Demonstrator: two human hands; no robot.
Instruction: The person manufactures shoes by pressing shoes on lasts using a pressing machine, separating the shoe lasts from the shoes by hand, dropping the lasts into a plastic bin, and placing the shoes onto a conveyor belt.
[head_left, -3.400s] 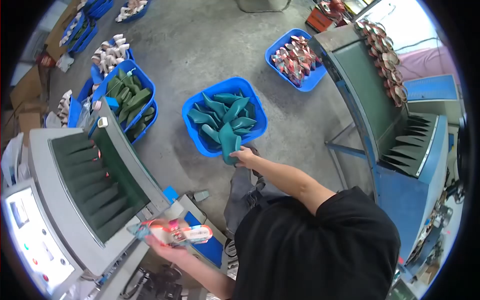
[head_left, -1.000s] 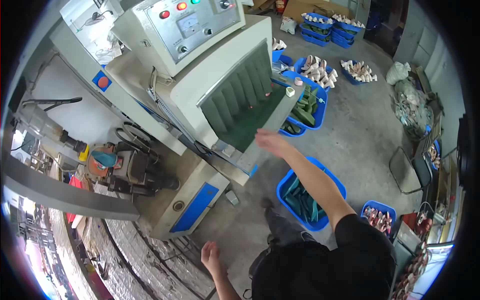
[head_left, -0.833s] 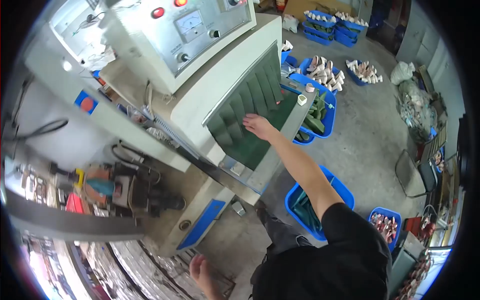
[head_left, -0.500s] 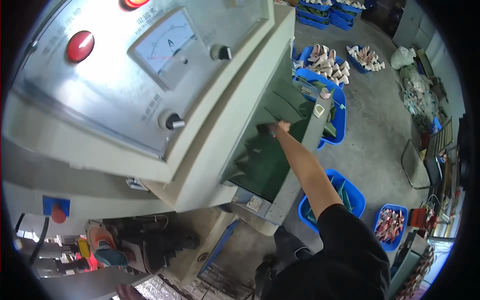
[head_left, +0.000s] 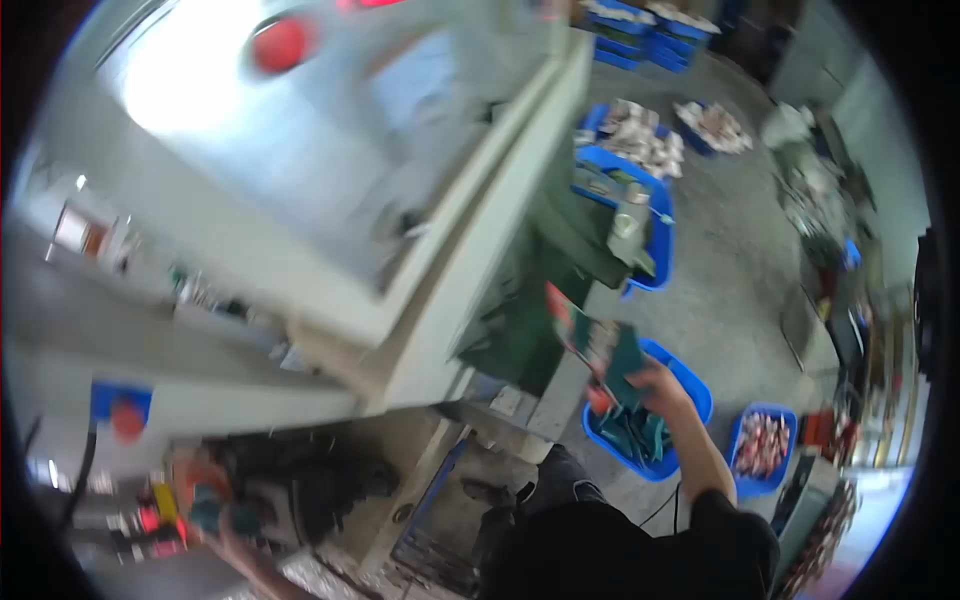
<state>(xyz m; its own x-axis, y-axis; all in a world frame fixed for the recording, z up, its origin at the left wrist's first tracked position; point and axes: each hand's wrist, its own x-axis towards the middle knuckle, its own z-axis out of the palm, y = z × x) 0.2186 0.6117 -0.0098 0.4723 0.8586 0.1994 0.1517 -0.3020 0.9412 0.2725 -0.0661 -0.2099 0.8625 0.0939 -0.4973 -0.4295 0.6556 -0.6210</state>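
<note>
My right hand (head_left: 657,387) grips a flat dark green piece (head_left: 622,362) with pale and red patches, its kind blurred. It is held out above a blue tub (head_left: 688,378) with teal flat pieces (head_left: 640,437) in it. Beside it is the machine's dark green bed (head_left: 525,335), with flat green pieces at its far part. My left hand (head_left: 228,535) reaches in at the lower left, close to a teal piece (head_left: 205,505) below a rounded orange form (head_left: 195,475). Motion smears its fingers, so its grip does not show.
A large machine housing (head_left: 250,190) with a red light (head_left: 283,43) fills the upper left. Blue tubs of pale shoe parts (head_left: 640,138) stand on the floor (head_left: 740,250). Another blue tub (head_left: 783,480) holds reddish pieces. At the right are a chair (head_left: 808,325) and heaped bags (head_left: 815,195).
My right hand has come off the green bed towards me and now holds the dark green piece over the tub. My left hand has moved up to the teal piece. The view has shifted.
</note>
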